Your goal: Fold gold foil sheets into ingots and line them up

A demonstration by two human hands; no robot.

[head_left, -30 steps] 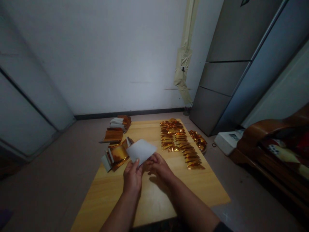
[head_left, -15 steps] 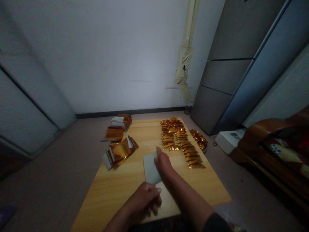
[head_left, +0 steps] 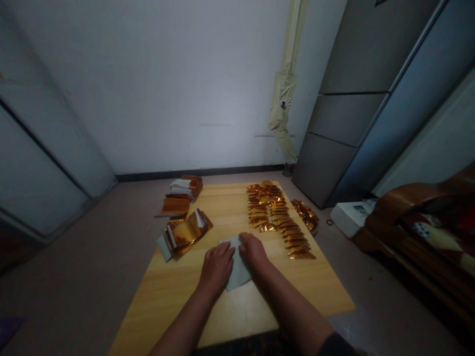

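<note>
A pale sheet of paper [head_left: 238, 273] lies on the wooden table [head_left: 178, 296] in front of me, its plain side up. My left hand [head_left: 217, 264] is closed at its left side, fingertips curled onto the far left part. At the far right edge my right hand [head_left: 255, 252] grips the same paper, fingers bent. The fingertips are close together, and the paper under them is partly hidden. To the left lies a pile of gold foil paper sheets [head_left: 187, 231], some showing pale backs. Rows of folded gold foil pieces [head_left: 291, 230] stand to the right.
More foil sheets [head_left: 176, 205] lie at the table's far left. A container heaped with gold pieces [head_left: 307, 215] stands past the right edge. Beyond are a grey refrigerator [head_left: 334, 118], a white box [head_left: 349, 217] and a wooden seat [head_left: 404, 217]. A wall [head_left: 185, 99] rises behind.
My left hand has moved up and forward from the table's near side onto the paper's left part. My right hand has shifted slightly nearer, and the paper has moved a little with it.
</note>
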